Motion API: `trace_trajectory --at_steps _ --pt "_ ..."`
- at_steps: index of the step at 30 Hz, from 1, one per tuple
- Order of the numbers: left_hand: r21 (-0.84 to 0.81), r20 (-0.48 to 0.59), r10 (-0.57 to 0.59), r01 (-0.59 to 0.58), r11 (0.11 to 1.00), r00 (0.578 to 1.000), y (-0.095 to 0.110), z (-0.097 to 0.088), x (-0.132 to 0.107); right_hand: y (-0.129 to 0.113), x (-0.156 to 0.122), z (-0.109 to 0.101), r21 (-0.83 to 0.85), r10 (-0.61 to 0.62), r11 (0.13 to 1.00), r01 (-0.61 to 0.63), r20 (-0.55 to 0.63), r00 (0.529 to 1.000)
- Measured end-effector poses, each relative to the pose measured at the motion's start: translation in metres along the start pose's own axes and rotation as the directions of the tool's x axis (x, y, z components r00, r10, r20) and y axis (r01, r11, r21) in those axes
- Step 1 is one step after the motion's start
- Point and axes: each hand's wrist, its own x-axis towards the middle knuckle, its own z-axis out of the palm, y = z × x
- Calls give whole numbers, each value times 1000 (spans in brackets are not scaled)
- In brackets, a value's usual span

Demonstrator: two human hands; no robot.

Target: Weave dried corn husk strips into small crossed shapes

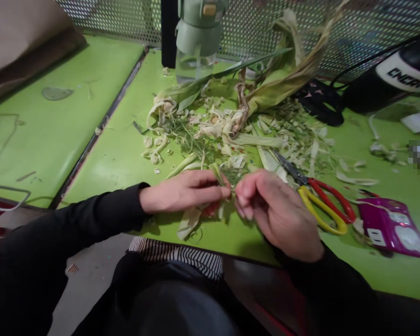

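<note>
My left hand and my right hand meet near the front edge of a green table. Both hands are closed in a pinch on a thin pale-green strip of leaf held between their fingertips. A wider pale husk piece lies on the table under my left hand. Behind the hands spreads a heap of cut husk scraps and thin green strands. Scissors with red and yellow handles lie just right of my right hand.
Long dried corn leaves lean against a perforated metal screen at the back. A pale green bottle stands at the back centre. A magenta power strip lies at right, a black cylinder and cables behind it.
</note>
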Motion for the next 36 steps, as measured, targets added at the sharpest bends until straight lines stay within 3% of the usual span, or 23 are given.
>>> trace_trajectory --at_steps 1,3,5,7,10,13,15,17,19,20,22,24,26,30,33,36 --pt "-172 34 -19 25 985 999 -3 -2 3 -1 5 -2 12 -17 1000 18 -42 999" --pt "-439 -38 -38 18 898 999 -7 -7 7 -2 14 -7 5 -107 994 109 -182 978" --pt "-531 -145 -21 -60 845 989 -10 -10 9 -1 20 -11 -89 -262 965 247 -322 910" --pt "-505 -207 24 -128 853 978 -11 -10 10 1 20 -13 -272 -369 917 291 -309 876" --pt "-343 -216 116 -186 921 970 -12 -8 9 1 17 -11 -572 -317 793 211 -92 944" --pt "-10 -271 231 -243 970 934 -14 -5 8 0 15 -7 -726 -288 648 231 48 957" --pt "302 -331 375 -280 911 866 -15 -5 7 1 15 -6 -747 -312 607 272 91 946" --pt "562 -336 529 -285 777 780 -15 -5 5 2 15 -6 -748 -324 590 302 124 938" --pt "663 -298 599 -290 690 743 -14 -6 4 4 15 -6 -757 -329 570 319 145 933" --pt "649 -281 588 -302 699 758 -14 -6 3 4 14 -6 -762 -329 562 323 152 932" --pt "502 -255 492 -321 803 833 -13 -6 1 3 13 -5 -765 -327 556 325 158 932" --pt "246 -222 358 -303 921 907 -12 -6 1 0 11 -4 -760 -329 564 322 151 932" --pt "-43 -179 250 -262 964 951 -10 -5 1 -3 10 -4 -742 -364 583 331 126 923" --pt "-475 -72 128 -147 868 989 -8 2 4 -2 9 -5 -582 -453 716 387 35 891" --pt "-557 -1 90 -75 827 996 -8 7 6 7 8 -5 -290 -444 864 411 -54 894" --pt "-554 43 91 -52 831 995 -8 11 5 14 8 -1 74 -359 931 358 -4 933"
